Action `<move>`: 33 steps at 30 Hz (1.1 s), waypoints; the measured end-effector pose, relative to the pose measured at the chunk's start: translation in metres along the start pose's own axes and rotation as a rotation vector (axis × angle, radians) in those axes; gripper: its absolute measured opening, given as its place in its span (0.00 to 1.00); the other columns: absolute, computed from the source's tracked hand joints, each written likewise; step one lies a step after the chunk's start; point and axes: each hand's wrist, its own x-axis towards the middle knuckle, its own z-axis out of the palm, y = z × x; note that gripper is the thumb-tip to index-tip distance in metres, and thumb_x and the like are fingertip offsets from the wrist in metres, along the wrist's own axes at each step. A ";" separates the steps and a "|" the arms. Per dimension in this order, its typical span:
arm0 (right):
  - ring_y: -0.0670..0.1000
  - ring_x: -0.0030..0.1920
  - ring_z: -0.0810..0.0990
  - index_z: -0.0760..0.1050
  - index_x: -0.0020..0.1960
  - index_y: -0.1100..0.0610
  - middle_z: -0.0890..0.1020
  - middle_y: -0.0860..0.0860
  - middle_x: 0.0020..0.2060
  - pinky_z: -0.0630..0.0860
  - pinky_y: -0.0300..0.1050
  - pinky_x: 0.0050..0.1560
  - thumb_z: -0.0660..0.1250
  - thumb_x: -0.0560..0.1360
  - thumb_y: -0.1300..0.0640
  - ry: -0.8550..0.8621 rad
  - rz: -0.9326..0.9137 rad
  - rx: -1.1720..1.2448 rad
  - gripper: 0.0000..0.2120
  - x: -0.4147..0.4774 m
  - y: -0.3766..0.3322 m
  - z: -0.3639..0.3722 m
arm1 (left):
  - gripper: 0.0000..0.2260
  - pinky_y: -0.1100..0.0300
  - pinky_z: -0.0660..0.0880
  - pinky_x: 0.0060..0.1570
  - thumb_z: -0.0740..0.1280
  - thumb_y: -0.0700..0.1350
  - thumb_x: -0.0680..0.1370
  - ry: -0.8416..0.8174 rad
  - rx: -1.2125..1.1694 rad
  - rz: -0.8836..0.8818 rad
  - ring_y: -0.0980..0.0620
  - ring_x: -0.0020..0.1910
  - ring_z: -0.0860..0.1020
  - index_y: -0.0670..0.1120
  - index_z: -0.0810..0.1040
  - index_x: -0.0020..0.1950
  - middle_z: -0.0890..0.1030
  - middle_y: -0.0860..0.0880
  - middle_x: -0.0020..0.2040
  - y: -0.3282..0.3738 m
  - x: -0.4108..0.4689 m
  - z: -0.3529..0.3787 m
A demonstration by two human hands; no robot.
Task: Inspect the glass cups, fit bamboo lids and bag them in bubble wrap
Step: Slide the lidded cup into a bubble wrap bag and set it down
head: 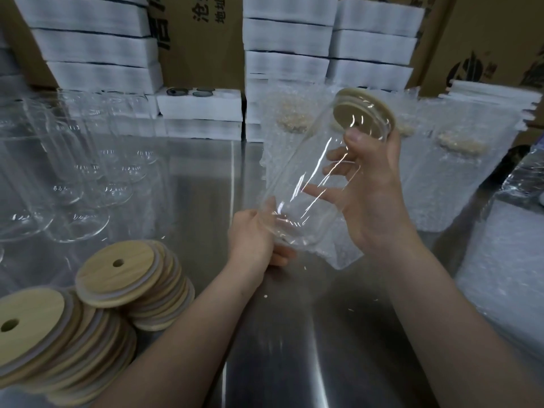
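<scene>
You hold the glass cup (303, 184) up over the bench (200, 184), tilted, with its base low towards you and its mouth high and away to the right. A bamboo lid (365, 108) sits on the mouth. Your left hand (253, 240) curls round the base. Your right hand (374, 187) grips the upper wall, thumb just below the lid and fingers showing through the glass. A bubble wrap bag (282, 134) hangs just behind the cup; you cannot tell whether either of your hands holds it.

Two slumped stacks of spare lids (117, 278) lie at your near left, and the empty cups (73, 160) stand beyond them. Bagged cups (453, 178) stand to the right. White foam trays (97, 48) and cardboard cartons (203, 39) line the back.
</scene>
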 end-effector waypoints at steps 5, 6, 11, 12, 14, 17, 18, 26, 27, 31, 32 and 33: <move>0.50 0.46 0.76 0.67 0.67 0.45 0.74 0.52 0.53 0.82 0.57 0.39 0.74 0.62 0.46 0.003 -0.042 -0.100 0.36 0.003 0.000 -0.005 | 0.16 0.66 0.68 0.18 0.67 0.52 0.80 0.009 -0.091 -0.047 0.47 0.19 0.77 0.39 0.83 0.47 0.82 0.42 0.29 0.004 0.000 0.000; 0.48 0.45 0.78 0.67 0.67 0.44 0.75 0.51 0.53 0.82 0.55 0.38 0.74 0.62 0.46 -0.004 -0.053 -0.119 0.36 0.004 0.000 -0.006 | 0.18 0.65 0.69 0.19 0.68 0.55 0.79 0.007 -0.099 -0.048 0.47 0.20 0.77 0.40 0.83 0.46 0.82 0.43 0.30 0.004 -0.001 -0.001; 0.40 0.43 0.80 0.66 0.64 0.39 0.74 0.51 0.54 0.82 0.49 0.38 0.73 0.62 0.46 -0.061 -0.122 -0.275 0.33 0.002 -0.002 -0.009 | 0.21 0.63 0.72 0.21 0.66 0.59 0.78 0.016 -0.090 0.000 0.49 0.23 0.79 0.42 0.83 0.42 0.84 0.43 0.32 0.005 -0.005 -0.002; 0.42 0.44 0.80 0.66 0.64 0.39 0.73 0.53 0.54 0.82 0.49 0.38 0.73 0.62 0.45 -0.059 -0.132 -0.307 0.33 0.001 -0.002 -0.008 | 0.20 0.62 0.73 0.22 0.66 0.59 0.78 0.023 -0.070 0.020 0.48 0.24 0.80 0.43 0.83 0.40 0.84 0.43 0.32 0.004 -0.005 -0.001; 0.54 0.49 0.79 0.65 0.65 0.40 0.72 0.59 0.54 0.83 0.54 0.39 0.73 0.62 0.45 -0.038 -0.165 -0.373 0.33 0.000 -0.002 -0.007 | 0.20 0.60 0.74 0.25 0.67 0.58 0.77 0.041 -0.044 0.061 0.46 0.26 0.81 0.43 0.82 0.38 0.84 0.43 0.34 0.004 -0.006 -0.001; 0.66 0.56 0.75 0.64 0.66 0.42 0.72 0.65 0.56 0.80 0.65 0.49 0.73 0.64 0.45 0.018 -0.241 -0.451 0.33 0.001 0.001 -0.006 | 0.19 0.58 0.74 0.24 0.69 0.55 0.77 0.066 -0.046 0.120 0.45 0.24 0.81 0.39 0.79 0.37 0.83 0.42 0.32 0.004 -0.008 -0.001; 0.66 0.56 0.74 0.64 0.66 0.43 0.72 0.64 0.55 0.79 0.66 0.51 0.74 0.65 0.46 0.040 -0.259 -0.460 0.33 0.002 0.002 -0.007 | 0.18 0.59 0.73 0.23 0.69 0.54 0.77 0.076 -0.037 0.145 0.45 0.24 0.80 0.40 0.78 0.36 0.82 0.42 0.31 0.004 -0.009 -0.001; 0.60 0.56 0.76 0.65 0.63 0.41 0.73 0.59 0.60 0.79 0.61 0.52 0.75 0.66 0.44 0.208 -0.323 -0.491 0.29 0.006 0.011 -0.011 | 0.16 0.57 0.73 0.29 0.67 0.53 0.78 0.115 0.055 0.430 0.45 0.29 0.77 0.46 0.74 0.34 0.76 0.51 0.27 0.009 -0.020 0.001; 0.59 0.56 0.76 0.65 0.62 0.40 0.73 0.58 0.61 0.79 0.61 0.52 0.75 0.66 0.43 0.221 -0.317 -0.483 0.29 0.007 0.011 -0.012 | 0.17 0.53 0.74 0.33 0.66 0.56 0.78 0.118 0.061 0.471 0.44 0.32 0.77 0.46 0.76 0.35 0.76 0.51 0.29 0.009 -0.021 0.001; 0.61 0.56 0.77 0.65 0.61 0.41 0.75 0.57 0.61 0.79 0.61 0.52 0.75 0.67 0.43 0.277 -0.317 -0.449 0.28 0.007 0.013 -0.012 | 0.14 0.65 0.72 0.47 0.64 0.58 0.74 0.076 0.098 0.597 0.60 0.44 0.77 0.50 0.83 0.45 0.78 0.51 0.45 0.006 -0.020 0.001; 0.62 0.55 0.77 0.65 0.61 0.42 0.75 0.58 0.60 0.79 0.61 0.51 0.75 0.67 0.44 0.292 -0.320 -0.434 0.28 0.007 0.013 -0.012 | 0.16 0.67 0.70 0.52 0.65 0.60 0.73 0.061 0.144 0.633 0.60 0.50 0.77 0.51 0.83 0.50 0.77 0.52 0.48 0.005 -0.020 0.000; 0.63 0.54 0.77 0.66 0.61 0.42 0.76 0.59 0.59 0.79 0.62 0.51 0.75 0.68 0.45 0.308 -0.322 -0.415 0.27 0.007 0.014 -0.012 | 0.20 0.68 0.68 0.56 0.65 0.62 0.72 0.046 0.202 0.671 0.58 0.55 0.75 0.51 0.83 0.55 0.76 0.53 0.51 0.003 -0.020 0.000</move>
